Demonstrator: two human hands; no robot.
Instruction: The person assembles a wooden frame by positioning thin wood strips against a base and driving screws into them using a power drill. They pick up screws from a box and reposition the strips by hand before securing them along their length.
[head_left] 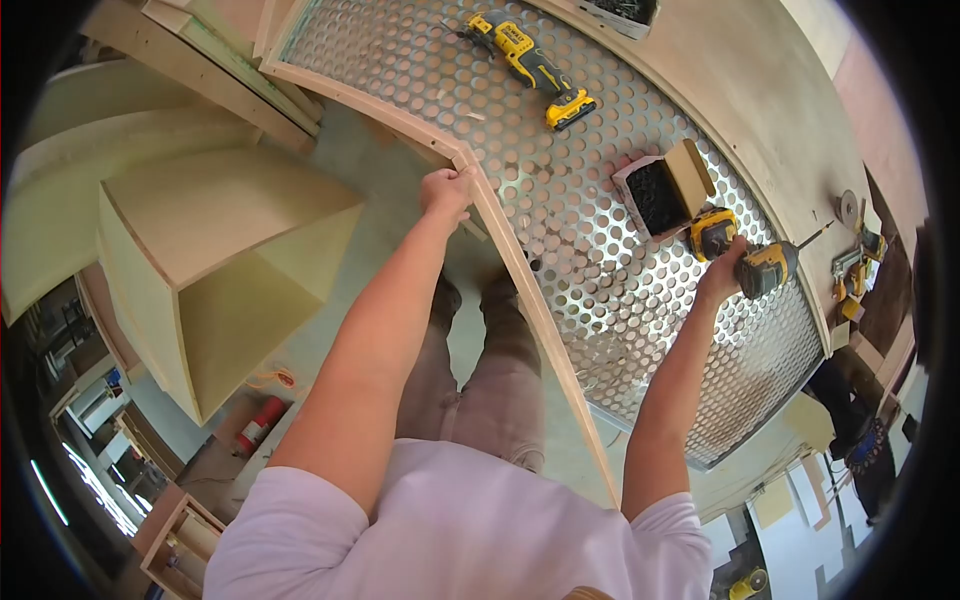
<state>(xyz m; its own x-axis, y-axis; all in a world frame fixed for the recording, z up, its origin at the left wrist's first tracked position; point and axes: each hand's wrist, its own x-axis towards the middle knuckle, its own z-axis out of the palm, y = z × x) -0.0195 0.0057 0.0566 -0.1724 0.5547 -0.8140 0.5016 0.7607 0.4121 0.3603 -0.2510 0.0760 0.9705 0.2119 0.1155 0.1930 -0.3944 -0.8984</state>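
Note:
My right hand (722,272) is wrapped round the grip of a yellow and black cordless drill driver (768,270). A long bit points from it to the upper right, over the perforated metal sheet (600,265). At the left, my left hand (447,194) is closed on the edge of a thin wooden strip (530,290), near a joint with another strip. Close to the drill driver stands an open cardboard box of dark screws (656,196). Farther up on the sheet lies a yellow and black oscillating multi-tool (530,65).
A curved wooden panel (740,75) borders the sheet. Another container of dark screws (625,12) sits at the top. A hollow wooden box form (230,230) stands at left, near a red fire extinguisher (260,422). More tools (855,270) lie at right, above a person in dark clothing (860,440).

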